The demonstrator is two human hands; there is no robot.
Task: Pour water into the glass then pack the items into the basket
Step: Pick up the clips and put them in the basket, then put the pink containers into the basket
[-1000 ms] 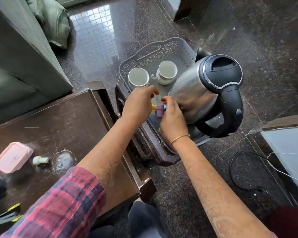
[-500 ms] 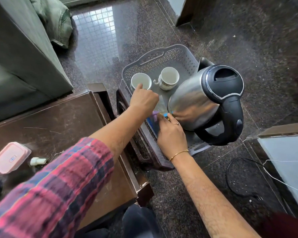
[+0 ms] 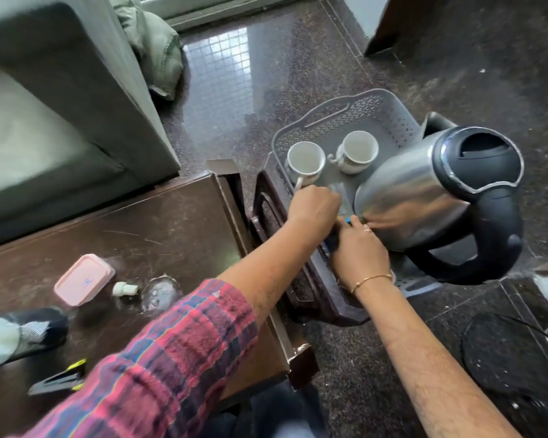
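The grey basket [image 3: 389, 112] sits on a small dark stand [image 3: 317, 298] beside the brown table [image 3: 171, 235]. Inside the basket, two white cups [image 3: 306, 161] stand at the far end, side by side, and the big shiny kettle [image 3: 431, 197] stands at the near right, leaning a little. Both hands are down in the basket, just left of the kettle. The left hand [image 3: 314, 208] is curled into a loose fist, just near the closer cup's handle. The glass [image 3: 342, 200] is see-through and hard to make out; it shows between this fist and the kettle, right by the fingers. I cannot tell if the fingers pinch it. The right hand [image 3: 359, 251] lies flat with its fingers pressed together, tips touching the bottom of the kettle. A bit of blue and yellow [image 3: 347, 220] peeks out by those fingertips. Back on the table, far left of the basket, lie a pink box [image 3: 83, 278] and a small white cap [image 3: 124, 288].
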